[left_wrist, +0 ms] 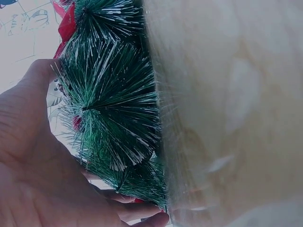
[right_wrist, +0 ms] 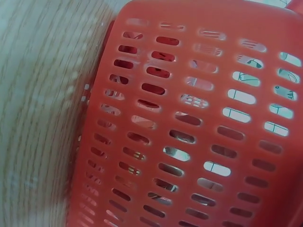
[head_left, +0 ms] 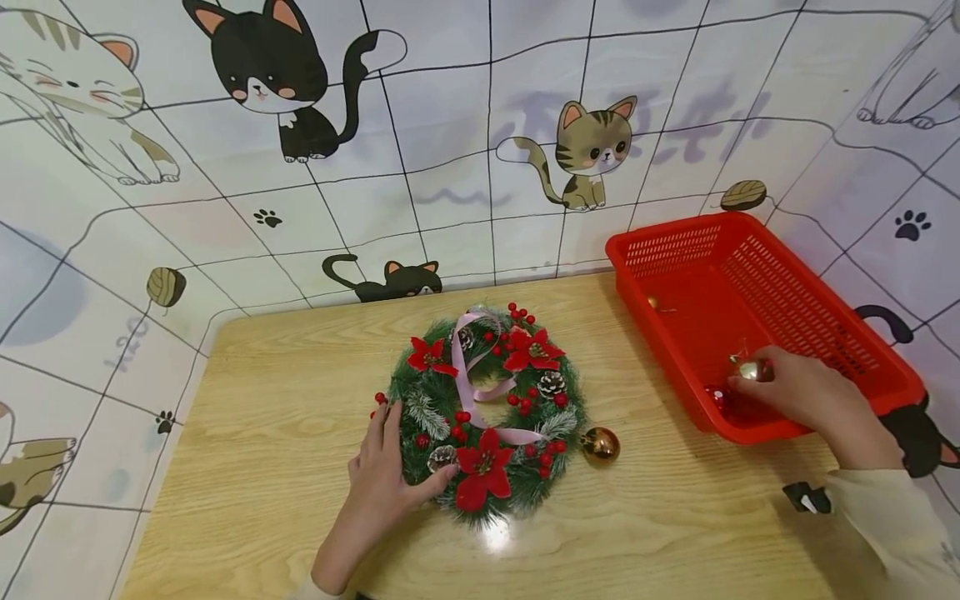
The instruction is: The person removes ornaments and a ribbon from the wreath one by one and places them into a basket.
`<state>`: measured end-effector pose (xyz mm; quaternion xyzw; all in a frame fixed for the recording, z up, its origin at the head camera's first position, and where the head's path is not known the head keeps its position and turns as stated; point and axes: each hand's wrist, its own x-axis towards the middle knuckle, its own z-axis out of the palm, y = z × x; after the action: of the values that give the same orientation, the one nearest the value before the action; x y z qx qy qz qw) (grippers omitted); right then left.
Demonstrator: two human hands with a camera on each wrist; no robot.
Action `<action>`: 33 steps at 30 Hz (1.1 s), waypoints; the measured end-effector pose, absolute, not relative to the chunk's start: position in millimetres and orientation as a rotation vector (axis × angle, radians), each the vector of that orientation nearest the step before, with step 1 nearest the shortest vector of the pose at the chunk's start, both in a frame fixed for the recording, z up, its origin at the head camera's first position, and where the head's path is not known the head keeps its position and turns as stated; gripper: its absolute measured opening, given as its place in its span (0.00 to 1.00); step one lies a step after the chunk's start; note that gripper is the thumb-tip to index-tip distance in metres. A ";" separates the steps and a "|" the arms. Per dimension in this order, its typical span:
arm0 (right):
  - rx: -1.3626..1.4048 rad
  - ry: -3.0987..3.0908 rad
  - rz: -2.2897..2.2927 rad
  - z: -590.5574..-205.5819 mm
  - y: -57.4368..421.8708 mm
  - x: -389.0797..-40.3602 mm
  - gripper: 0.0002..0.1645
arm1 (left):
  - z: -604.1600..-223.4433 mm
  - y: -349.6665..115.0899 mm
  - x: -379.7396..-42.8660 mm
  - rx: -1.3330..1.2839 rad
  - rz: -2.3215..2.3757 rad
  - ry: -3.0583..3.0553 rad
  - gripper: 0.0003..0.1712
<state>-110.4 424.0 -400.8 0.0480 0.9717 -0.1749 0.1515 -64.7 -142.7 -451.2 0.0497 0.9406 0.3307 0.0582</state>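
Observation:
A green Christmas wreath with red flowers, red berries, pine cones and a loosely draped pink ribbon lies on the table. My left hand holds its left edge, thumb on the front side and fingers along the outer rim. The left wrist view shows that thumb and those fingers around the green needles. Inside the red basket, my right hand pinches a shiny gold Christmas ball. A red ball lies just below it. In the right wrist view the basket's slotted wall hides the hand.
Touching the wreath's right side, a copper-gold ball lies on the wooden table. A small gold ornament sits near the basket's left wall. Behind the table hangs a cat-patterned wall covering.

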 end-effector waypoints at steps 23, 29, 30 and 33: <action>0.137 2.826 -0.485 -400.8 417.9 -113.1 0.48 | -450.4 -144.0 -63.1 0.139 0.998 2.839 0.71; 0.166 2.858 -0.498 -402.5 419.5 -109.1 0.52 | -451.7 -142.7 -64.4 0.159 1.006 2.845 0.70; 0.163 2.869 -0.506 -402.7 419.7 -108.4 0.52 | -451.8 -142.7 -64.5 0.159 1.008 2.846 0.70; 0.155 2.932 -0.532 -403.4 417.8 -105.5 0.52 | -452.1 -143.0 -64.7 0.158 1.012 2.844 0.71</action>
<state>-105.5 417.8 -403.4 0.0516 0.9795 -0.1778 0.0788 -64.7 -143.0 -452.1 0.0522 0.9392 0.3343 0.0591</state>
